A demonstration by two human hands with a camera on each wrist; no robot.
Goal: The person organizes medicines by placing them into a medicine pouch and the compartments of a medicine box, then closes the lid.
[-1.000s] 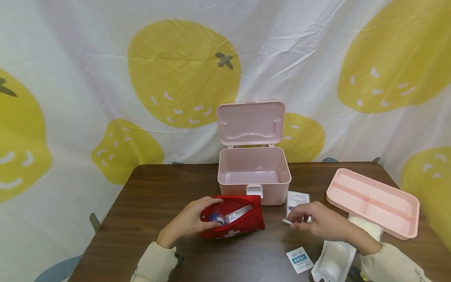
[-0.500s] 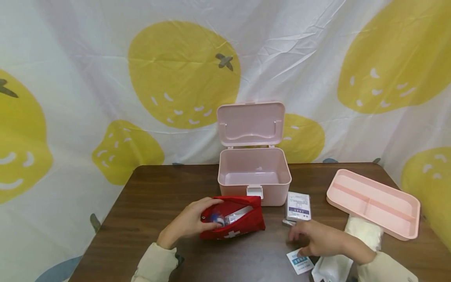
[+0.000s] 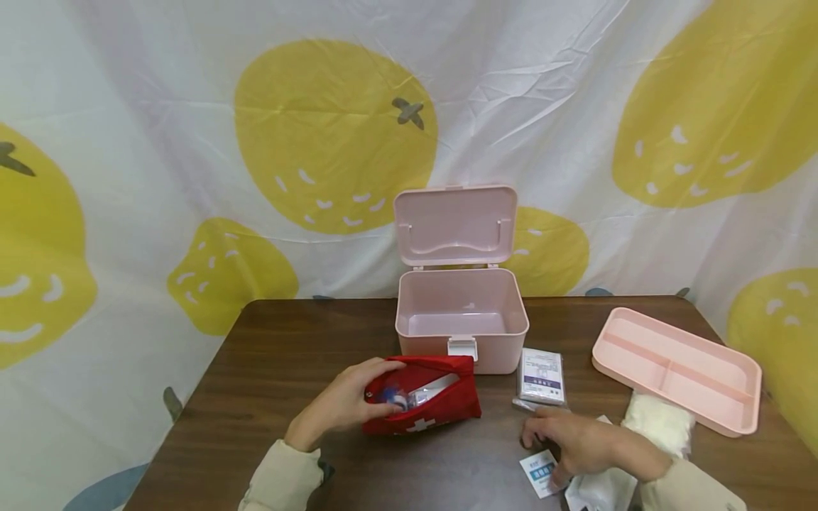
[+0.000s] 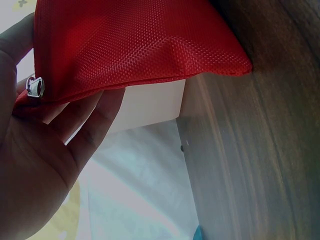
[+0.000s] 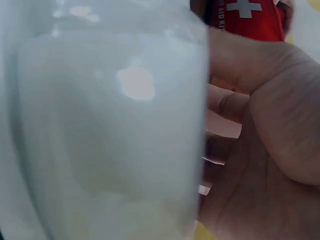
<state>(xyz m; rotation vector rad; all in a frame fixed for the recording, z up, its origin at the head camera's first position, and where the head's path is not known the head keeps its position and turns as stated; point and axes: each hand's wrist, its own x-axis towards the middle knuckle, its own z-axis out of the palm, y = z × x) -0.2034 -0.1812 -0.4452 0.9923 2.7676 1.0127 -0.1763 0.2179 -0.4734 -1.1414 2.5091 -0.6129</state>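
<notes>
My left hand (image 3: pixel 348 397) grips the left end of a red first-aid pouch (image 3: pixel 456 404), thumb in front and fingers behind. The pouch has a white cross; its mouth gapes, showing a blue-and-white item (image 3: pixel 395 399) and a clear-wrapped white item (image 3: pixel 431 390). In the left wrist view a metal zipper pull (image 4: pixel 35 87) hangs by the palm. My right hand (image 3: pixel 578 443) reaches over a small white-and-blue alcohol pad packet (image 3: pixel 537 470), thumb at its right edge, fingers bent beyond its top. A white wrapped packet (image 3: pixel 601 491), partly under that hand, fills much of the right wrist view.
Behind the pouch stands a pink box (image 3: pixel 461 319) with its lid raised. A white printed packet (image 3: pixel 541 376) lies right of it, with a small silvery strip (image 3: pixel 525 404) at its near edge. Further right are a pink divided tray (image 3: pixel 677 369) and a cream-coloured packet (image 3: pixel 661 424).
My right hand has let go of the small silvery strip beside the printed packet and moved toward me, over the alcohol pad packet. The left hand and pouch have stayed in place.
</notes>
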